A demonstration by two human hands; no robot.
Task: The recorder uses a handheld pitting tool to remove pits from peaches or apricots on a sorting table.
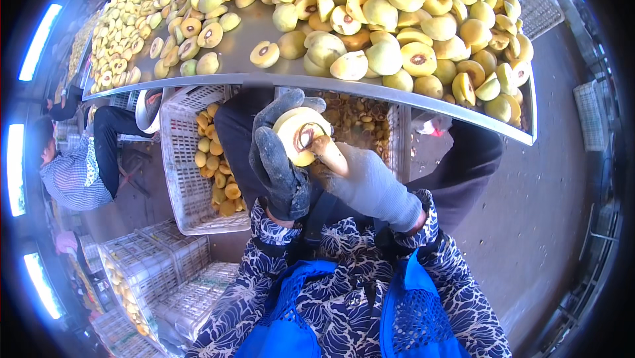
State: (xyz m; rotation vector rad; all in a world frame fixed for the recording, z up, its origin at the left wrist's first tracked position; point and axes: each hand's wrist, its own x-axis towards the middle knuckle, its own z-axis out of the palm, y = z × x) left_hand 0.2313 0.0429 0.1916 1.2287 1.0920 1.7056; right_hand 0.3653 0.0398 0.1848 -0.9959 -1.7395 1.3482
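Note:
My left hand (280, 159), in a dark grey work glove, cups a halved yellow peach (290, 127) with its cut face turned up and to the right. Gripped in my right hand (372, 179), which wears a lighter grey glove, is a pitting tool with a metal loop (311, 135). The loop lies at the centre of the cut face, against the brown pit hollow. A tan, rounded piece beside the loop could be the tool's handle or a stained glove thumb; I cannot tell which. Both hands are over my lap, just below the table edge.
Halved peaches (416, 58) are heaped on a metal-rimmed table (248, 79). A white plastic crate (186, 189) at my left holds peach halves; another container (398, 135) under the table holds brownish pieces. Stacked crates (154, 254) stand lower left. A seated person (79, 179) works at far left.

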